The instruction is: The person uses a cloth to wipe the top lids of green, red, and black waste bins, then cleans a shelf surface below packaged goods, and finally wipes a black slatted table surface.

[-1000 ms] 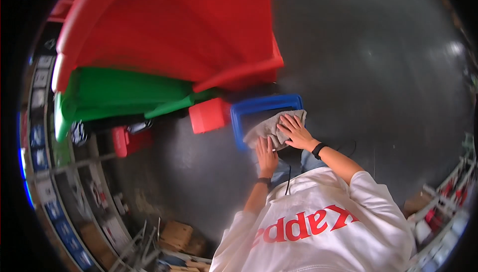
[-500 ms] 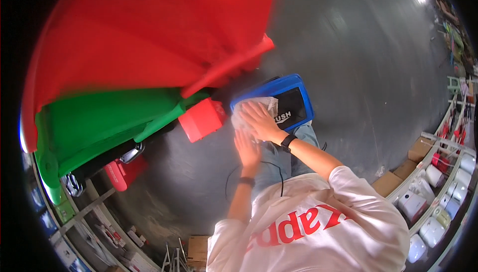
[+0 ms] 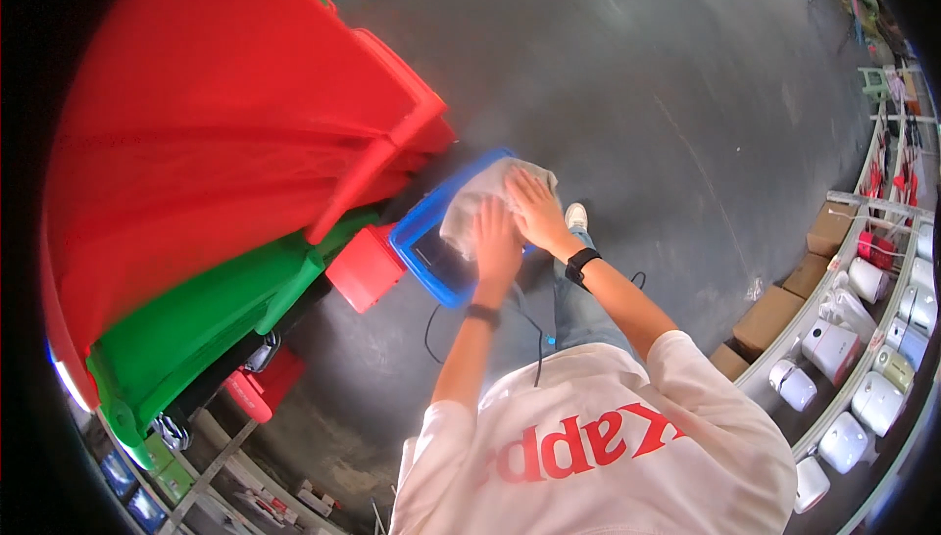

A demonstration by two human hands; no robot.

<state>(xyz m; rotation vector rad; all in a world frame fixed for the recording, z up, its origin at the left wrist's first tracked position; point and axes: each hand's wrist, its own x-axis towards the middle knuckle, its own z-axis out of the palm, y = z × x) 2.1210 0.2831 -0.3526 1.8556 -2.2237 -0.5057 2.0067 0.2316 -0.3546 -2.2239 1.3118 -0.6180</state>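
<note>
"How does each grip stand?"

"The right hand point(image 3: 534, 212) lies flat, fingers stretched out, clamped on nothing, over the soft grey-beige fabric cloth point(image 3: 467, 204). The left hand point(image 3: 498, 249) rests on it too (it's blurred, so I can't tell whether it pinches)."

"And under them?"

"The blue-rimmed, rectangular, plastic-looking object point(image 3: 429, 213). Its dark flat panel point(image 3: 431, 249) shows left of the left grip."

"Any advice on handling?"

"I'd spread the pressure over both palms, keep the cloth smooth beneath the fingers, and work evenly right into the corners. Mind the red, boxy, plastic-looking piece point(image 3: 364, 270) just beyond the rim, left of both hands."
</note>
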